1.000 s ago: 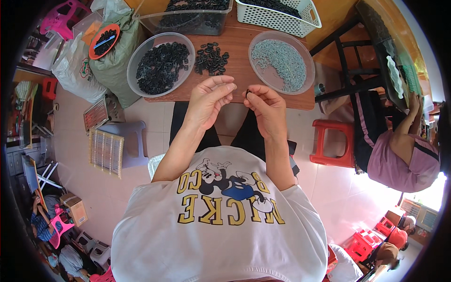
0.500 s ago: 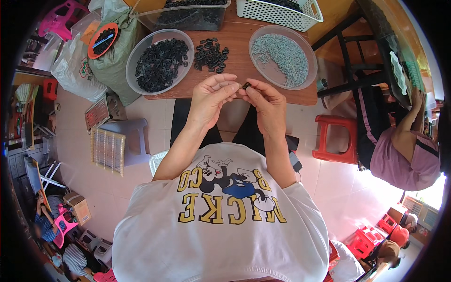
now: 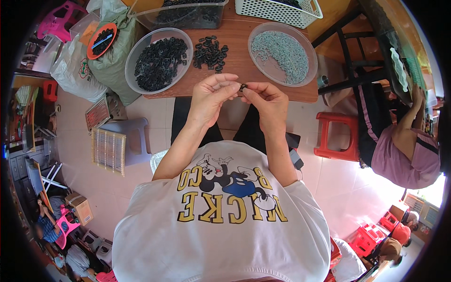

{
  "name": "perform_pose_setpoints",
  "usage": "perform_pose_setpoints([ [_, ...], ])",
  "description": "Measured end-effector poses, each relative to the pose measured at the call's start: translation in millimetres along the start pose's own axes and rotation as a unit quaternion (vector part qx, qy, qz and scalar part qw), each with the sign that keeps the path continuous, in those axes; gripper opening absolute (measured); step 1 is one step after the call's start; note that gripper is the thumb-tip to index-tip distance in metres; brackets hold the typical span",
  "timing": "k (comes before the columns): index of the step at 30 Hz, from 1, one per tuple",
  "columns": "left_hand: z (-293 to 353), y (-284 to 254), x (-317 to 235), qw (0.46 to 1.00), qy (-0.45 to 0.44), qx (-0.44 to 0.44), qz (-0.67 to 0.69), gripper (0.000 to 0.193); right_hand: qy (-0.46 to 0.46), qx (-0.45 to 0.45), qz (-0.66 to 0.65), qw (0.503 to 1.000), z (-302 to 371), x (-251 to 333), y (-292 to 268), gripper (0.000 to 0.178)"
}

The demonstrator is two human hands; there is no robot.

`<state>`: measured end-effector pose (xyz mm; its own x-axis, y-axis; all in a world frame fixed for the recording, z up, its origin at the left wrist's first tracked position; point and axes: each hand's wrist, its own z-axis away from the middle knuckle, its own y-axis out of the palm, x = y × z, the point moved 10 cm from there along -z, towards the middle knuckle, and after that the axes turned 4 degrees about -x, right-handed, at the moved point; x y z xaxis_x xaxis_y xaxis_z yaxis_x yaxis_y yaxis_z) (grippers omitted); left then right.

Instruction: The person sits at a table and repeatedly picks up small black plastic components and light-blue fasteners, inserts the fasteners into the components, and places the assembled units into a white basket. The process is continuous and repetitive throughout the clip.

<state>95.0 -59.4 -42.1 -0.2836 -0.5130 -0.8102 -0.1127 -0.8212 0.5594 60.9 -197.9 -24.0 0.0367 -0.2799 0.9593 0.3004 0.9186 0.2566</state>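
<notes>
Above the near edge of the table, both my hands meet around a small black plastic piece. My right hand pinches this piece between thumb and fingertips. My left hand is closed beside it, thumb against the fingers; whatever its fingertips hold is too small to make out. Beyond my hands, loose black plastic pieces lie in a pile. A clear round tub of similar black pieces stands on the left. On the right, another clear tub holds many thin, silvery-blue pieces that look like screws.
A clear bin and a white perforated basket, both with black parts, line the back of the wooden table. Sacks stand left, one under an orange dish. A red stool and a seated person are at right.
My right hand has shifted slightly to the right and its fingers have rolled, turning the black piece. My left hand stays nearly where it was.
</notes>
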Motion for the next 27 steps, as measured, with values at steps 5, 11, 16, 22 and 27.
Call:
perform_pose_setpoints([
  [5, 3.2, 1.5, -1.9, 0.999, 0.031, -0.01, -0.038, 0.027, -0.026, -0.026, 0.038, 0.999, 6.2, 3.5, -0.4, 0.014],
  [11, -2.3, -8.0, 16.0, 1.0, -0.016, 0.002, -0.013, 0.028, 0.003, -0.026, -0.017, 1.0, 0.9, -15.5, -1.6, 0.013],
  [16, -5.7, -9.9, 18.2, 0.998, -0.039, -0.022, 0.043, 0.029, -0.04, -0.043, 0.025, 0.998, -1.0, -11.1, -2.2, 0.014],
  [22, -7.0, -17.8, 19.1, 0.998, -0.034, -0.047, 0.001, 0.035, -0.041, -0.051, 0.062, 0.996, 2.4, -9.9, -2.1, 0.015],
  [27, -6.1, -15.9, 20.0, 0.999, -0.022, -0.024, -0.027, 0.042, -0.032, -0.036, 0.115, 0.992, 2.6, -14.4, -6.2, 0.014],
])
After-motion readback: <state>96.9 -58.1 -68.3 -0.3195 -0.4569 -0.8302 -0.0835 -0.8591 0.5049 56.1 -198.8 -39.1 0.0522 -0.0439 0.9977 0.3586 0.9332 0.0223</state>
